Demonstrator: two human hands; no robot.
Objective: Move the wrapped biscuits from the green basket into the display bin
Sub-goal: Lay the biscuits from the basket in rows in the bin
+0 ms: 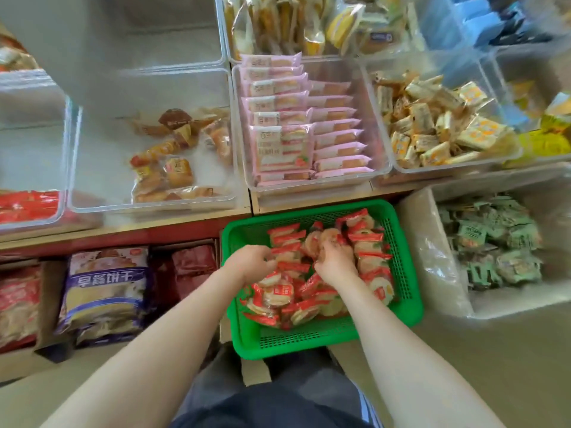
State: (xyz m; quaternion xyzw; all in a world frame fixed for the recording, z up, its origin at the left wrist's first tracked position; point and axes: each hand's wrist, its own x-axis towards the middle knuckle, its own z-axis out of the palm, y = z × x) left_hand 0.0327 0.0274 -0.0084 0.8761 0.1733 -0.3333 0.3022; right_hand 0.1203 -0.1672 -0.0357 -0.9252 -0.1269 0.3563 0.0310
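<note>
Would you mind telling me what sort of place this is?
Probably a snack shop: clear plastic display bins hold pink wrapped cakes, and both hands sort red-wrapped round biscuits in a green plastic basket.

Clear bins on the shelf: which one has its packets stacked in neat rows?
The bin of pink packets, directly behind the green basket. The neighbouring bins hold loose heaps.

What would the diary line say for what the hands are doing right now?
stage: gathering | left hand: gripping biscuits | right hand: gripping biscuits | place: green basket | moved to a bin: not yet
</note>
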